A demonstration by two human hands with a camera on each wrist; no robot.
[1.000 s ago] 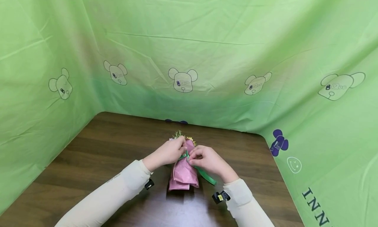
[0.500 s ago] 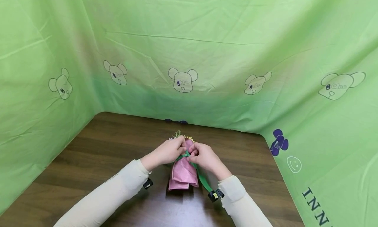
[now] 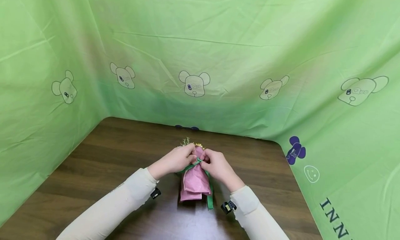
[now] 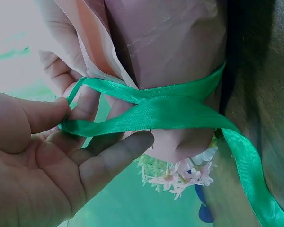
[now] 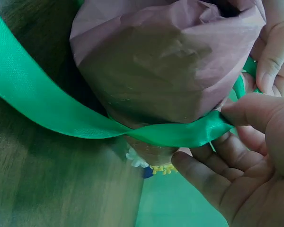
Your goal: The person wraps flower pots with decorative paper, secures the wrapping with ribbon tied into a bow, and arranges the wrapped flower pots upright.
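Observation:
A small bouquet wrapped in pink paper [image 3: 195, 181] lies on the brown table, its flowers [image 4: 184, 175] toward the far side. Green ribbon [image 4: 180, 111] goes round the wrapping and crosses on top. My left hand [image 3: 178, 159] pinches the ribbon between thumb and fingers, as the left wrist view shows. From the other side my right hand [image 3: 218, 165] pinches the ribbon too, its fingertips close to those of the left. One loose ribbon tail [image 3: 210, 198] hangs down at the right of the paper. Yellow blossoms [image 5: 163, 169] peek out beyond the wrapping in the right wrist view.
The wooden table [image 3: 131, 139] reaches back to a green cloth backdrop [image 3: 193, 42] that stands on three sides, printed with bear heads. A black wrist camera [image 3: 229, 207] sits under the right sleeve, and another black device [image 3: 155, 193] under the left.
My right hand has moved slightly up and left, drawing the ribbon in toward the crossing. The ribbon tail at right now hangs straight down beside the paper. My left hand has barely moved.

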